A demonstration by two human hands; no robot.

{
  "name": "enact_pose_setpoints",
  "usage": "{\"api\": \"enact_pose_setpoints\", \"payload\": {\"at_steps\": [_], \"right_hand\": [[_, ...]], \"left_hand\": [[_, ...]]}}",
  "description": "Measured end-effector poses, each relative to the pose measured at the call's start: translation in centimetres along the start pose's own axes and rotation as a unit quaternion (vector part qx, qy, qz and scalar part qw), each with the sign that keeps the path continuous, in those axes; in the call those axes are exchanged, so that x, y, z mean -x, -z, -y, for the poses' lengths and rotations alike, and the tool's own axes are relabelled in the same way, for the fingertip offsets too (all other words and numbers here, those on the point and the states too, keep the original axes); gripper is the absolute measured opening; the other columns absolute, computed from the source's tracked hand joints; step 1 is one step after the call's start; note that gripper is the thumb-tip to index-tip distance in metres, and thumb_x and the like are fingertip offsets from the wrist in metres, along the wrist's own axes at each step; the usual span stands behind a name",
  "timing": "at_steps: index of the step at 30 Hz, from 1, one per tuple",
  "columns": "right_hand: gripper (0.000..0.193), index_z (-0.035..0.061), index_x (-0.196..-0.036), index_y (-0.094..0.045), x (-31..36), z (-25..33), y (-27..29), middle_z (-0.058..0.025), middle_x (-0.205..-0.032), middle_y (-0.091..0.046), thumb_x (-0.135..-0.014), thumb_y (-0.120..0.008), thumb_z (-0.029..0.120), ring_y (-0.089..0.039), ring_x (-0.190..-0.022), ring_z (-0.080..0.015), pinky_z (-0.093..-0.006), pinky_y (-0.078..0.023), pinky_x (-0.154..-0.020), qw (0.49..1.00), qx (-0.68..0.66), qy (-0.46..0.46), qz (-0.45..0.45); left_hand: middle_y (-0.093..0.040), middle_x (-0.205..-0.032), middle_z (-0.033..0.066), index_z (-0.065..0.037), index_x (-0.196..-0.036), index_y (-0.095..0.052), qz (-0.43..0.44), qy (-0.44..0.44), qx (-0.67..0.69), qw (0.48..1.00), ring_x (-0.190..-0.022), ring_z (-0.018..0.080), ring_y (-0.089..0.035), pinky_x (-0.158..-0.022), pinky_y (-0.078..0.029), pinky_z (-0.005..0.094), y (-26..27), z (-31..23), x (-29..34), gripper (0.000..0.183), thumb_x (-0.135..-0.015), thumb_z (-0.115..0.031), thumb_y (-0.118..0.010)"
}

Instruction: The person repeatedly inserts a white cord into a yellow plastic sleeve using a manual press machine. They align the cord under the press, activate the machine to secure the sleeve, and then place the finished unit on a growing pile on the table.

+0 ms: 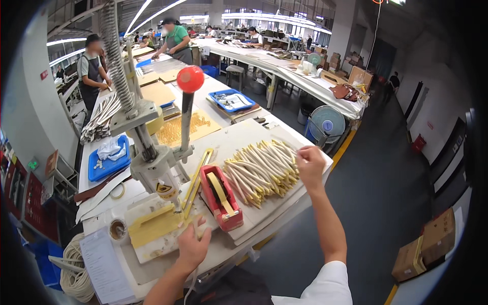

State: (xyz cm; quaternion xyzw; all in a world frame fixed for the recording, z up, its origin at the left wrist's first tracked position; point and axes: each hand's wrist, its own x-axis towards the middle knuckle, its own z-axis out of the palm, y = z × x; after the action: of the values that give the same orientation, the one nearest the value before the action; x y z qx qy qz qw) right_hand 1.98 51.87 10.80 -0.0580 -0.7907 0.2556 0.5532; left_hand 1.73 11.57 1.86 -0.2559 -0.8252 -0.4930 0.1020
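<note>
Cords [262, 170], center-right of frame, look light, bendy; I'd pinch mid-length; right hand [311, 165] curled, left hand [194, 244] half-curled, can't tell if holding.

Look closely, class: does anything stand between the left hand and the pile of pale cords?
Yes: the red tape dispenser stands between the left hand and the pile of pale cords, at the pile's left side.

Factory workshop: lever press [152, 165], long worktable [300, 84], aproned worker [90, 76], strip lights [269, 18] overhead.
</note>
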Motion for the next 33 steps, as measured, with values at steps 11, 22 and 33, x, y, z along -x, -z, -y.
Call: {"api": "enact_pose_setpoints", "payload": {"at_steps": [11, 22, 33], "right_hand": [[0.006, 0.0062, -0.082, -0.074, 1.7, -1.3, -1.1, -0.0116, -0.089, -0.071, -0.076, -0.072, 0.005, -0.067, -0.089, -0.0328, -0.0429, -0.052, -0.083, 0.979, 0.045, -0.017, 0.197], [0.033, 0.0037, -0.108, -0.070, 6.2, 3.9, -0.2, -0.0151, -0.111, -0.070, -0.078, -0.082, 0.009, -0.068, -0.101, -0.0338, -0.0417, -0.055, -0.088, 0.976, -0.093, 0.113, 0.163], [0.100, 0.0006, -0.153, -0.034, 16.8, 11.9, -4.0, -0.0280, -0.135, -0.057, -0.070, -0.088, 0.011, -0.064, -0.114, -0.0448, -0.0461, -0.055, -0.093, 0.970, -0.107, -0.016, 0.220]], "left_hand": [[-0.060, -0.140, 0.0160, 0.002, -0.157, -0.031, 0.053, 0.146, 0.298, 0.942, -0.128, 0.0220, -0.058, -0.109, -0.046, 0.0343, -3.6, 1.9, -3.1, 0.064, -0.098, 0.000, -0.056], [-0.071, -0.123, 0.0175, 0.004, -0.138, -0.057, 0.033, 0.097, 0.201, 0.974, -0.112, 0.0232, -0.068, -0.098, -0.050, 0.0350, -5.1, -1.4, -3.6, 0.050, -0.091, -0.008, -0.070], [-0.067, -0.133, 0.0216, 0.005, -0.146, -0.049, 0.058, 0.127, 0.194, 0.971, -0.126, 0.0265, -0.063, -0.104, -0.048, 0.0363, -4.7, 0.4, -3.3, 0.064, -0.090, -0.015, -0.073]]}}
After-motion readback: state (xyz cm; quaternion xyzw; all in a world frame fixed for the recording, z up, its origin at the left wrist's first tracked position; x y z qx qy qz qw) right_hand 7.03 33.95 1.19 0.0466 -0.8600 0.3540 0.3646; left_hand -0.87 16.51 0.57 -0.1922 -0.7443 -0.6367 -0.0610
